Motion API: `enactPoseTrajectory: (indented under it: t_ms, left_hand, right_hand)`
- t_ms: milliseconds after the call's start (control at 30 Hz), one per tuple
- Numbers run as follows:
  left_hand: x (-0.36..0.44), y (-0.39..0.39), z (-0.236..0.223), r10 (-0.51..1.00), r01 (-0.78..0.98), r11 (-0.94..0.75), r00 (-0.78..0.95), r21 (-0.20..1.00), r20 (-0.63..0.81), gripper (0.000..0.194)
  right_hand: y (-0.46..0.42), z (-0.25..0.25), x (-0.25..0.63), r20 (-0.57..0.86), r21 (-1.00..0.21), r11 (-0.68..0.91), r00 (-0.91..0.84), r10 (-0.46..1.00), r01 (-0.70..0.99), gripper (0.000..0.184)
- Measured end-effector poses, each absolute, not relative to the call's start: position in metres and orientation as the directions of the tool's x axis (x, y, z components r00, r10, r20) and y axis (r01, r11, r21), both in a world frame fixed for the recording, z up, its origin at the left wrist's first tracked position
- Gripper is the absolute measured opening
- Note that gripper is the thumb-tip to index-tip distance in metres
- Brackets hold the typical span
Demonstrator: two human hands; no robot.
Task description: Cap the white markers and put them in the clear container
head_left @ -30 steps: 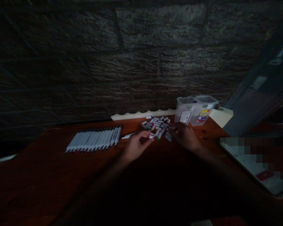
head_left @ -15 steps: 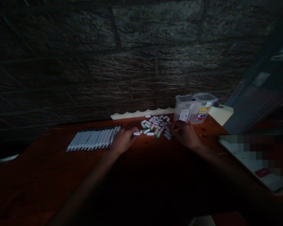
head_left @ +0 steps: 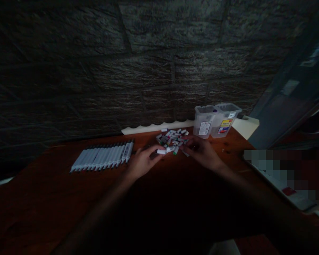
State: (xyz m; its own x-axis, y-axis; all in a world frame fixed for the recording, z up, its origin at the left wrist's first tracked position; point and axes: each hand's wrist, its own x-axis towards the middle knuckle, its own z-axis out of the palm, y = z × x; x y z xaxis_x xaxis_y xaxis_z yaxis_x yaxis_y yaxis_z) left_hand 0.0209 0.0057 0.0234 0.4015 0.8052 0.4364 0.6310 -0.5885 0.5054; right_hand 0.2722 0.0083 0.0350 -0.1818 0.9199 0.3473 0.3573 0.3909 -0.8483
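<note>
A white marker cap (head_left: 161,151) is pinched between the thumb and fingers of my left hand (head_left: 143,162), at the front left of a loose pile of marker caps (head_left: 175,134). The caps are white with coloured ends, green and pink among them. My right hand (head_left: 204,153) reaches over the pile's right side, thumb and index finger apart and touching or just above the caps. To the left of my left hand, a row of capless white markers (head_left: 102,157) lies side by side on the brown wooden table (head_left: 55,198).
Two clear plastic containers (head_left: 205,122) with labels stand behind my right hand, near the stone wall (head_left: 149,78). A pale wavy-edged strip (head_left: 151,128) runs along the table's back. At the right lies a flat, pale board-like object (head_left: 275,182), partly pixelated.
My left hand has moved right toward the pile with the cap still in it. My right hand has come further left over the caps, its fingers spread wider. The view has shifted slightly.
</note>
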Motion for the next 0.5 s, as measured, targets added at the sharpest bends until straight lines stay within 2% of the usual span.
enactPoseTrajectory:
  t_ms: [100, 200, 367, 500]
  left_hand:
    - [0.023, 0.004, 0.022, 0.784, 0.612, -0.611, 0.382, 0.502, 0.489, 0.022]
    - [0.024, 0.003, 0.024, 0.767, 0.605, -0.628, 0.372, 0.490, 0.523, 0.022]
    - [0.027, -0.001, 0.027, 0.735, 0.567, -0.663, 0.373, 0.489, 0.566, 0.020]
    - [0.032, -0.005, 0.030, 0.703, 0.523, -0.703, 0.411, 0.482, 0.580, 0.018]
  right_hand:
    - [0.009, 0.031, 0.267, 0.204, -0.964, 0.240, -0.260, 0.944, 0.117, 0.029]
    - [0.007, 0.032, 0.264, 0.135, -0.991, 0.134, -0.297, 0.945, -0.021, 0.028]
    - [0.003, 0.034, 0.260, 0.092, -0.996, 0.084, -0.260, 0.961, -0.040, 0.022]
    - [0.002, 0.032, 0.257, 0.114, -0.993, 0.115, -0.283, 0.952, -0.014, 0.021]
